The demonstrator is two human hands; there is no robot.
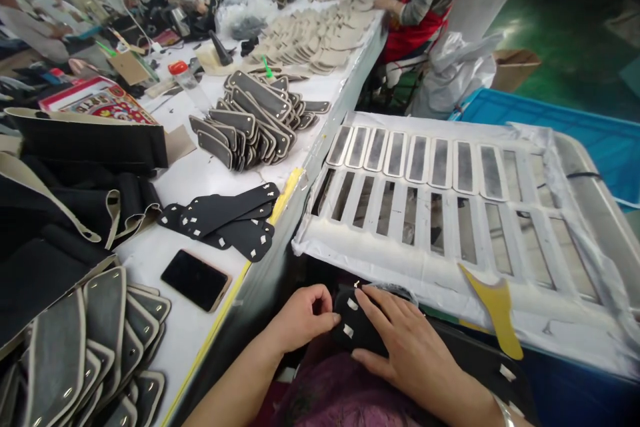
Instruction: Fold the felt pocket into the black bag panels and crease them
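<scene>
A long black strip (371,333) with white flecks and a small metal stud near its end lies over my lap and runs off under my right wrist. Across it rests my right hand (403,330), fingers along the far edge and thumb at the near edge, holding it. My left hand (303,317) is closed in a pinch at the strip's left end, its thumb tip at the edge; whatever sits between thumb and finger is too small to make out. Nearby on the table, similar black strips (235,210) with white flecks lie in a loose pile.
A phone (195,280) lies near the table's yellow-taped edge. Stacked grey-faced panels (75,340) stand at left, more panels (250,120) farther back. Right, a slotted white rack (367,233) carries panels and a yellow blade-shaped piece (495,307). Beyond sits a co-worker (425,0); a blue crate (550,123) stands behind.
</scene>
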